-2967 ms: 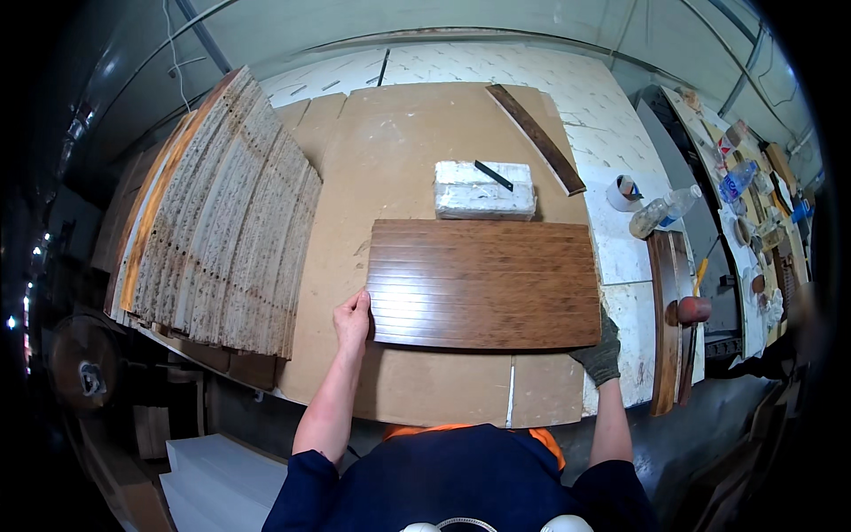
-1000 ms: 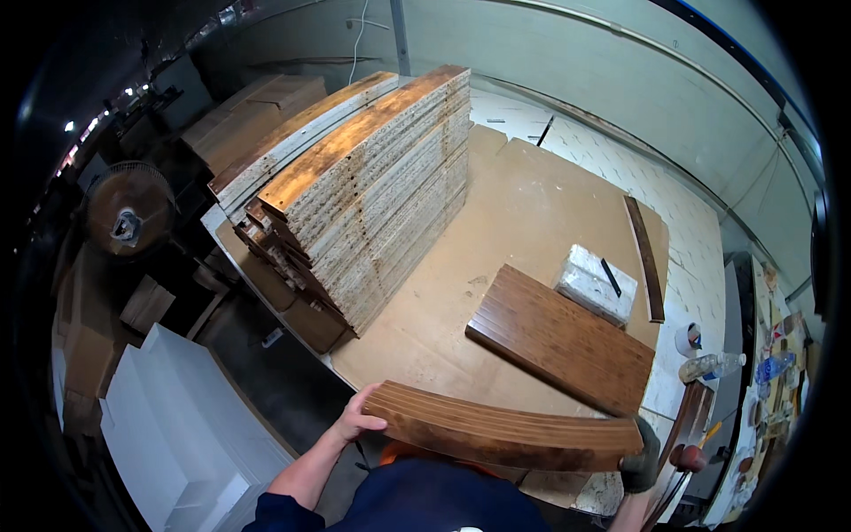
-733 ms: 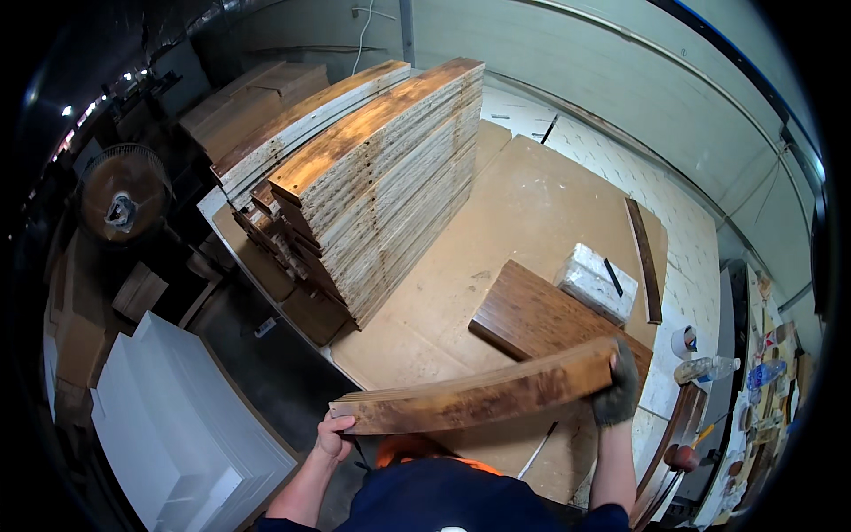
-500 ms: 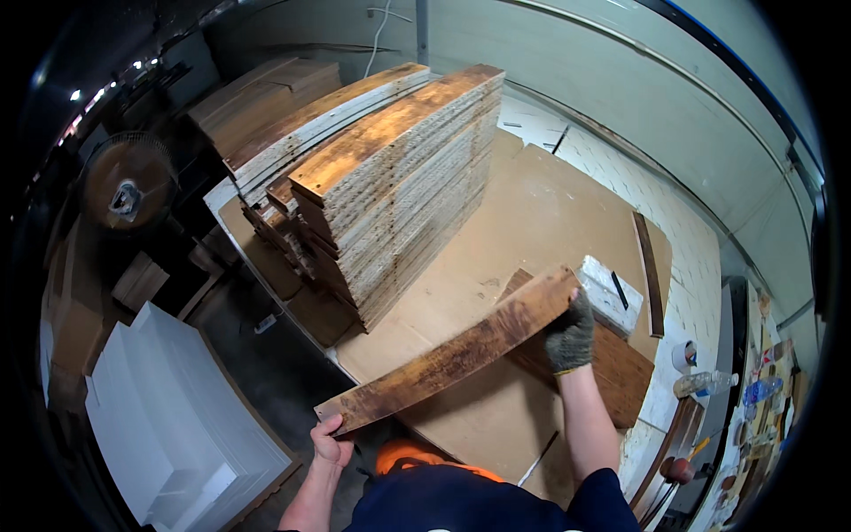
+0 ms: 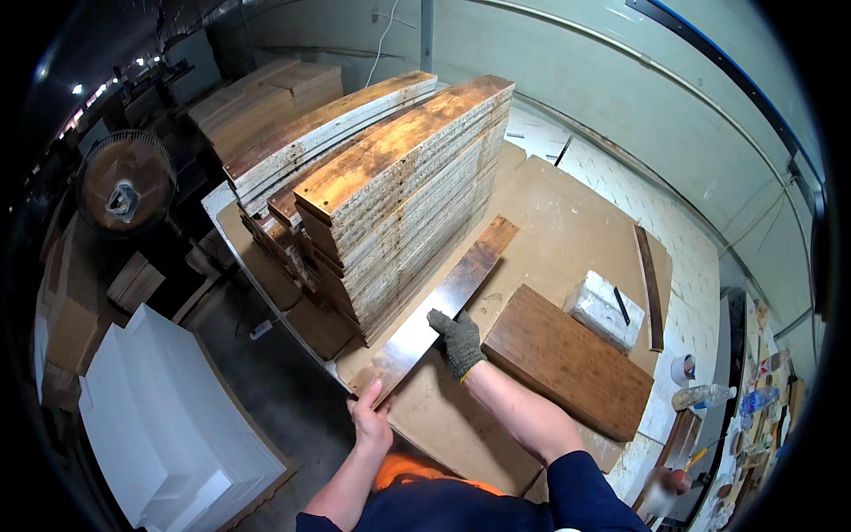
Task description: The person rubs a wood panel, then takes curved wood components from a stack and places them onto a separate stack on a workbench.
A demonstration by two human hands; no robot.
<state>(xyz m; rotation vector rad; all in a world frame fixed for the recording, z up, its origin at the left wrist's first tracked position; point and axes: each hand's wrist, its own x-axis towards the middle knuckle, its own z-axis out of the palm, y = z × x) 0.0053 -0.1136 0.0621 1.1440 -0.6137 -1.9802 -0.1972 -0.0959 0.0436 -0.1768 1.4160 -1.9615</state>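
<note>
A long brown wood-finish board (image 5: 456,285) with a glossy patch is held slantwise over the cardboard-covered table, close beside a tall stack of similar boards (image 5: 425,199). My bare left hand (image 5: 372,424) grips its near end, thumb on top. My right hand (image 5: 458,344), in a dark grey knitted glove, clasps the board's right edge near the middle. The undersides of the fingers are hidden beneath it. Right of the gloved hand lies a thick brown wooden block (image 5: 567,363). A white wrapped block (image 5: 607,310) with a black strip on it rests against its far side.
Another stack of boards (image 5: 328,124) stands behind the tall one. A dark narrow strip (image 5: 649,288) lies at the table's right. Plastic bottles (image 5: 705,396) and a tape roll (image 5: 683,368) are farther right. White panels (image 5: 177,426) and a fan (image 5: 124,186) stand to the left.
The board has swung from crosswise before me to lengthwise beside the stack. My right hand has moved left and now holds it near the middle instead of the far end.
</note>
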